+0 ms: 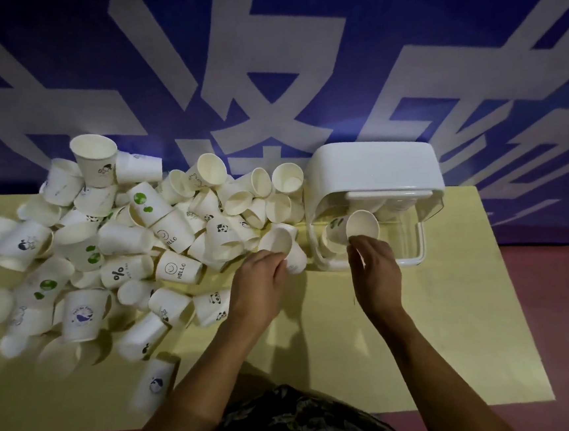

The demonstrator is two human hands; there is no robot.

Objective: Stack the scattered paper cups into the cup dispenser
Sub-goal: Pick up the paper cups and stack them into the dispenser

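A big heap of white paper cups point(130, 242), many with small prints, covers the left half of a yellow mat point(457, 320). The cup dispenser point(375, 169), white on top with a clear front, stands at the back right with several cups inside. My left hand point(258, 286) grips a white cup point(280, 241) at the heap's right edge, its mouth facing me. My right hand point(375, 269) holds another paper cup point(362, 228) at the dispenser's clear front, mouth towards me.
A blue banner with large white characters point(263, 62) hangs right behind the mat. Dark red floor point(566, 311) borders the mat on the right and front. One stray cup point(153, 385) lies near the mat's front edge. My patterned clothing point(294, 420) shows at the bottom.
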